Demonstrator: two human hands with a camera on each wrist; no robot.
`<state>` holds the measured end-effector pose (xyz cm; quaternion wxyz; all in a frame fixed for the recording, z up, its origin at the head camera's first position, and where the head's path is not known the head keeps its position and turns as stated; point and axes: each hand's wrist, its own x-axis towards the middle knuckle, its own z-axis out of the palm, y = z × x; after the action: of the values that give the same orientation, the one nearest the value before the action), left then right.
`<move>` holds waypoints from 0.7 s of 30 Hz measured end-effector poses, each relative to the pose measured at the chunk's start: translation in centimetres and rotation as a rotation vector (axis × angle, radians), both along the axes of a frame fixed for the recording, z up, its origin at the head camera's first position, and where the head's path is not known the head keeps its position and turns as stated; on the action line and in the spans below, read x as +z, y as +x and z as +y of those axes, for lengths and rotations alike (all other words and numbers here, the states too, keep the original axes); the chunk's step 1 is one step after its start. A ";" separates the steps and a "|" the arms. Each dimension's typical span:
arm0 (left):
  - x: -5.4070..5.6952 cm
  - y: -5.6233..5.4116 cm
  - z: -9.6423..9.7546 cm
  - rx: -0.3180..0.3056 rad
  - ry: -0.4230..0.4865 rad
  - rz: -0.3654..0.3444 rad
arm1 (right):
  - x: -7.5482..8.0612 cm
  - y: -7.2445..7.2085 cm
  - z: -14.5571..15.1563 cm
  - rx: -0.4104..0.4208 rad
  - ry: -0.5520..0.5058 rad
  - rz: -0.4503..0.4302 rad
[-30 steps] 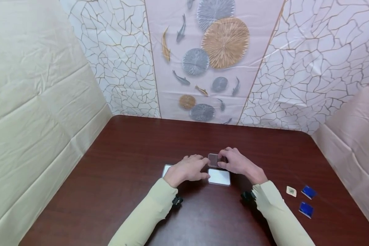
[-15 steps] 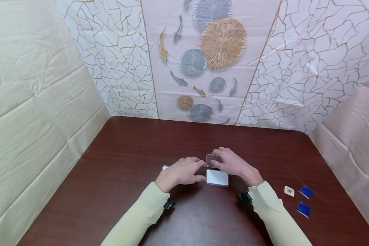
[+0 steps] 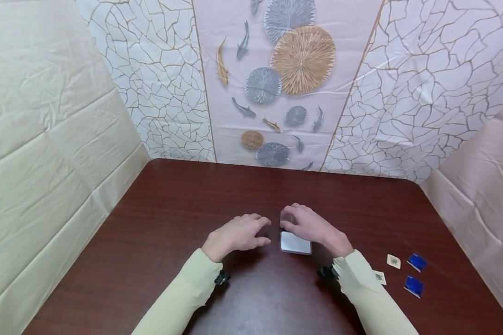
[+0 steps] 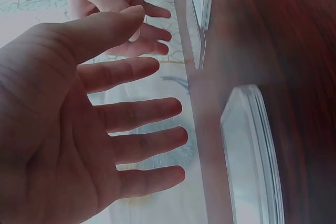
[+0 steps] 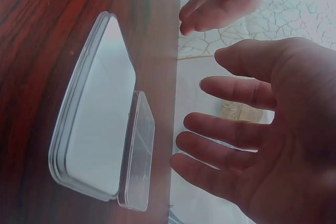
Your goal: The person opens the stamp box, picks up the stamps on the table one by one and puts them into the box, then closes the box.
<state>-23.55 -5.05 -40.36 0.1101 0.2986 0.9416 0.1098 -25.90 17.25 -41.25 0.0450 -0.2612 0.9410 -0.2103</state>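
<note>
Both hands hover above the table with nothing between the fingers. My left hand has relaxed, spread fingers; beside it in the left wrist view lies a flat clear plastic case with a white face, which the hand hides in the head view. My right hand hangs, fingers loosely extended, over a shallow clear plastic cover and partly hides it. Just nearer than this cover lies a second white-faced clear case. The right wrist view shows the clear cover lying close beside that case, apart from my fingers.
On the right of the dark wooden table lie two small blue squares and a pale square tile with a dark print. Another pale piece shows partly past the right sleeve. Patterned cloth hangs behind the table.
My left hand has drawn left, away from the right-hand case, and now covers the left one. My right hand has shifted slightly left and nearer; another pale piece shows beside its sleeve.
</note>
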 end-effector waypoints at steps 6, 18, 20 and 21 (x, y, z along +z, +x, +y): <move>0.2 0.0 -1.2 0.027 0.025 -0.004 | 0.1 0.3 -0.7 0.017 -0.036 0.005; -0.3 -0.6 -3.2 0.052 0.078 -0.037 | 0.1 1.0 -2.1 0.002 -0.058 -0.035; -0.6 -0.7 -3.7 0.059 0.082 -0.038 | -0.1 1.0 -2.3 0.006 -0.053 -0.046; -0.8 -0.7 -4.0 0.063 0.085 -0.042 | -0.2 1.0 -2.4 0.008 -0.052 -0.056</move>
<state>-24.25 -9.09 -41.12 0.1134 0.2706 0.9426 0.1592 -24.86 14.88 -41.42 0.0651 -0.2602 0.9325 -0.2419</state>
